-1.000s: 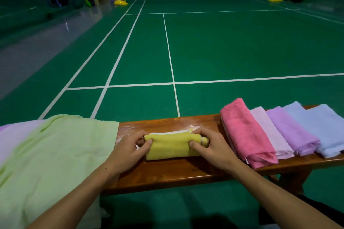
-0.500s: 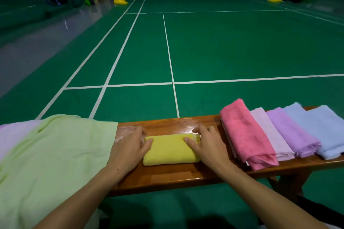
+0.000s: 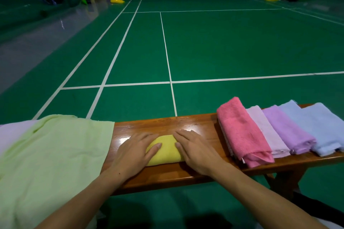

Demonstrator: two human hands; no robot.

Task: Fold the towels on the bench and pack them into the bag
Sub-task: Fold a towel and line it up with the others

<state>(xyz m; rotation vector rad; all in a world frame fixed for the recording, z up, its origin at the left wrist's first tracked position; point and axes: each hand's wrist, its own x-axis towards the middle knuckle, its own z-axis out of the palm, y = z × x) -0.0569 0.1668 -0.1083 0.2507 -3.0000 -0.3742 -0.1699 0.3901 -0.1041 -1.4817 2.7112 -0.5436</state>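
I have both hands flat, fingers straight: my left hand [image 3: 133, 151] and right hand [image 3: 195, 149] press down on the one folded yellow towel [image 3: 166, 151] at the middle of the wooden bench [image 3: 167, 123]. To its right I count five folded towels in a row: one pink towel [image 3: 242, 132], one pale pink towel [image 3: 268, 132], one purple towel [image 3: 288, 130] and two blue towels [image 3: 316, 126]. On the left lie one unfolded light green towel [image 3: 55, 150] and one pale lilac cloth [image 3: 13, 134] under it.
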